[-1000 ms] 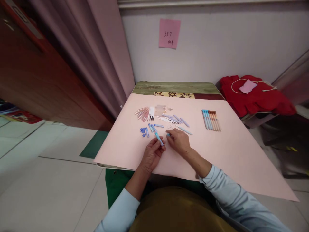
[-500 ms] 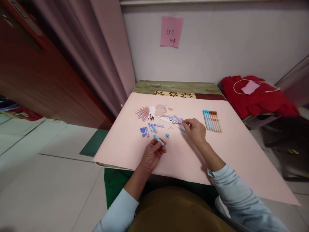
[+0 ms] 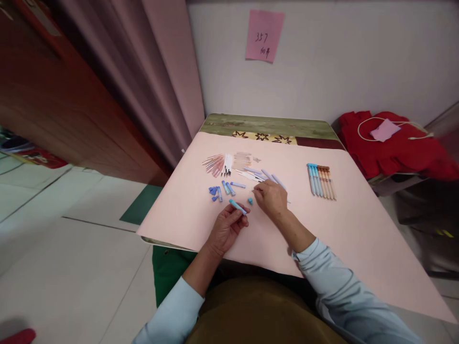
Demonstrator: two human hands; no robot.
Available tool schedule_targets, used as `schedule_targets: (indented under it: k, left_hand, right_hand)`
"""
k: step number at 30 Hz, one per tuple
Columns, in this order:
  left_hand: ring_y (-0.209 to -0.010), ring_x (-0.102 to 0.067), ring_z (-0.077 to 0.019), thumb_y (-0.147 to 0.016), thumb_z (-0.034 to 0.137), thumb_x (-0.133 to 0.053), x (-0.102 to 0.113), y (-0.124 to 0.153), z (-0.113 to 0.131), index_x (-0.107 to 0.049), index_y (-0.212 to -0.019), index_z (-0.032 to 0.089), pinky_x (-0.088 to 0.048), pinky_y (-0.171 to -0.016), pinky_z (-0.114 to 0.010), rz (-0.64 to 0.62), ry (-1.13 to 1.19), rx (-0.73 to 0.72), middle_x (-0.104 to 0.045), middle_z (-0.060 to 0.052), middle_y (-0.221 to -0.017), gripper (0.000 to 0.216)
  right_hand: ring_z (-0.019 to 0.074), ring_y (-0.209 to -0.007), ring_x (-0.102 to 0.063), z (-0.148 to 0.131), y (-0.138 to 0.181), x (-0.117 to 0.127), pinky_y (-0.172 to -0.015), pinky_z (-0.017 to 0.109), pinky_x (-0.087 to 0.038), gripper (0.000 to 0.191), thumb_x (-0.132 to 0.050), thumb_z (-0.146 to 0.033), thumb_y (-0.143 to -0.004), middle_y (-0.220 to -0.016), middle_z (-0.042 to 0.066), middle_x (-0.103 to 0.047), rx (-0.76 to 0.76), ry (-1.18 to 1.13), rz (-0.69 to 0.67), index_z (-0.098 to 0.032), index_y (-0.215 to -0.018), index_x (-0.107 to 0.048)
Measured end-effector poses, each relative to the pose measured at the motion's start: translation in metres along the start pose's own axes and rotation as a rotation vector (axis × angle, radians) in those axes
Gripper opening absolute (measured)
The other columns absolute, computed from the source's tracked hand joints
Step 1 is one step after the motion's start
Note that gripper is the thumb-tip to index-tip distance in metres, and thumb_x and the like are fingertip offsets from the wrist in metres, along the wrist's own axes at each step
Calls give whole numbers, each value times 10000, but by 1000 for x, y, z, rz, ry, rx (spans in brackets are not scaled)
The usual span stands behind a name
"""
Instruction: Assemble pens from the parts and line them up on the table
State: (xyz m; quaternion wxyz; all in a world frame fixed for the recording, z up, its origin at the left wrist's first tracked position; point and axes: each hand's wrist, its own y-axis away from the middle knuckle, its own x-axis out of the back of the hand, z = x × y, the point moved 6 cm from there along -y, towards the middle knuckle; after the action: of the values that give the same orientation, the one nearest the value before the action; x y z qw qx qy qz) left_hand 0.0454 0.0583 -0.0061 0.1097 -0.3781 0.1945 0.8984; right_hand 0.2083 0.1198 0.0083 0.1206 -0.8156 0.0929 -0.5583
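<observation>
My left hand (image 3: 226, 228) is closed around a short blue pen barrel (image 3: 236, 206), lighter turquoise at its upper end. My right hand (image 3: 271, 199) is pinched low over the paper, fingertips down; whatever lies between them is too small to make out. Just left of those fingertips rests a small turquoise pen top (image 3: 250, 201). Beyond both hands, several blue barrel pieces (image 3: 230, 188) lie beside a cluster of dark blue tops (image 3: 213, 190). Lavender pen barrels (image 3: 278, 180) and thin white refills (image 3: 247, 176) lie behind my right hand, which partly covers them.
At the right of the pink paper (image 3: 358, 248) is a row of assembled-looking pens, blue ones (image 3: 313, 179) and brown-topped ones (image 3: 327, 184). Clear pinkish barrels (image 3: 216, 165), black-tipped refills (image 3: 227, 167) and small metal-looking bits (image 3: 256, 159) lie at the back. A red cloth (image 3: 380, 148) is beyond the table's right edge.
My right hand has moved left and slightly toward me, from the lavender barrels to near the turquoise top. My left hand keeps the blue barrel in almost the same place. The view has shifted slightly.
</observation>
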Motion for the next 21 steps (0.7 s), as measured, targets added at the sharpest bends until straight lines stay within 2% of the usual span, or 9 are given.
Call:
schedule_targets:
  k: [6,12,16,21]
  left_hand:
    - [-610,-595,-81,-738,150,-784,0,-3,0,-672,-901,113,-512,-600,-210,2,11,11,-708,-71,-882,201]
    - [-624,-607,-74,-741,129,-779,4,-3,0,-676,-898,110,-539,-622,-198,32,36,6,-710,-69,-883,189]
    - [-641,-624,-77,-747,123,-773,2,-4,1,-679,-916,114,-562,-638,-195,41,60,13,-709,-67,-891,194]
    - [-641,-625,-57,-789,118,-734,0,-19,6,-687,-948,117,-569,-638,-163,78,202,-10,-702,-54,-897,167]
  right_hand:
    - [189,-827,-617,0,2,1,-738,305,-389,199,-551,-287,-888,-898,39,-698,23,-47,22,-237,-874,-743]
    - [188,-810,-597,24,3,21,-721,303,-369,231,-523,-300,-904,-930,30,-688,-131,-56,183,-264,-939,-748]
    - [194,-841,-588,23,0,20,-759,315,-351,242,-509,-289,-921,-942,45,-689,-80,-24,150,-256,-931,-749]
    - [206,-905,-583,15,-3,14,-807,337,-329,235,-518,-306,-945,-965,46,-691,-25,19,82,-274,-981,-748]
